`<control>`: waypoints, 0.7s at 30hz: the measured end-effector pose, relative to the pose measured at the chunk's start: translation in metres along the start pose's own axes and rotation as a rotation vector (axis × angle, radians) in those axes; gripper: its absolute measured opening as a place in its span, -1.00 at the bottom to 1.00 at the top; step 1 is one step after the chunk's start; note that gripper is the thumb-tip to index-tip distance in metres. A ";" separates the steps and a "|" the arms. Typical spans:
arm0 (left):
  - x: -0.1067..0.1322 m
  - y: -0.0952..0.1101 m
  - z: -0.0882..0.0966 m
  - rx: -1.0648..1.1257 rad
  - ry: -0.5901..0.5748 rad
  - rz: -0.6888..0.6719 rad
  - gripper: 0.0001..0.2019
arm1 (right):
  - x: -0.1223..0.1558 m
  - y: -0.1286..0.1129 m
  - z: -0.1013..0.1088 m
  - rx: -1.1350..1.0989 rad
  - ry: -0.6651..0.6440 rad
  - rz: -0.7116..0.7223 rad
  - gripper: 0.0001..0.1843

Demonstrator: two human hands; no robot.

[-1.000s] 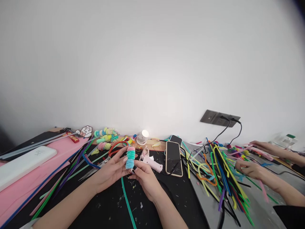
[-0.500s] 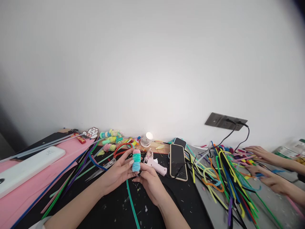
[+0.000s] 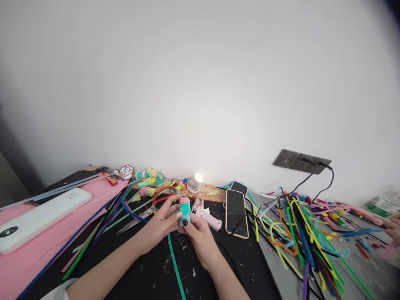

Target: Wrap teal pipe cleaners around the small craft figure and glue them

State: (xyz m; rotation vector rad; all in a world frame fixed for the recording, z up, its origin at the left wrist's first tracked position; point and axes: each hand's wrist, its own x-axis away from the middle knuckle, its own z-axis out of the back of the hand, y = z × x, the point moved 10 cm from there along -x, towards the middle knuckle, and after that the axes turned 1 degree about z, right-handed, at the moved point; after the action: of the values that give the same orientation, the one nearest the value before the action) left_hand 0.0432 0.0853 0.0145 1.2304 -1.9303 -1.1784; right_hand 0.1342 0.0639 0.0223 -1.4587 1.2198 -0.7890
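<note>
Between both my hands, above the black table surface, I hold a coiled pipe-cleaner roll (image 3: pixel 185 208), pink on top, green in the middle and blue below. My left hand (image 3: pixel 162 221) closes on its left side with thumb and fingers. From the right, my right hand (image 3: pixel 200 235) grips the lower blue part, its dark-nailed thumb on the front. A teal pipe cleaner (image 3: pixel 175 262) runs from beneath the hands toward the front edge. Just behind the hands lie red-handled scissors (image 3: pixel 153 207) and a pale pink glue gun (image 3: pixel 208 218).
Several finished coils (image 3: pixel 146 191), a paper cup (image 3: pixel 195 182) and a phone (image 3: pixel 236 213) line the back. Loose pipe cleaners (image 3: pixel 301 237) cover the right side. On the left rests a white device (image 3: pixel 46 218). A wall socket (image 3: pixel 300 161) has cables plugged in. Another person's hand (image 3: pixel 394 229) shows at right.
The roll has turned slightly and my right thumb now presses its lower front. The other person's hands have drawn back to the right edge. The view has shifted slightly.
</note>
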 end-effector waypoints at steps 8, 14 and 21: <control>-0.001 -0.001 -0.002 -0.101 -0.017 0.012 -0.42 | 0.000 -0.015 -0.007 0.041 -0.016 0.051 -0.48; -0.002 -0.002 -0.002 -0.096 -0.018 -0.003 -0.44 | 0.001 -0.021 -0.010 0.059 -0.037 0.096 -0.48; -0.002 -0.003 -0.004 -0.093 -0.040 -0.008 -0.43 | 0.000 -0.017 -0.009 0.102 -0.033 0.092 -0.46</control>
State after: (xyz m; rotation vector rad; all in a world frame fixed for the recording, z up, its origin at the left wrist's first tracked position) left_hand 0.0490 0.0853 0.0138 1.1750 -1.8791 -1.2910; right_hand 0.1304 0.0605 0.0405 -1.3186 1.1963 -0.7512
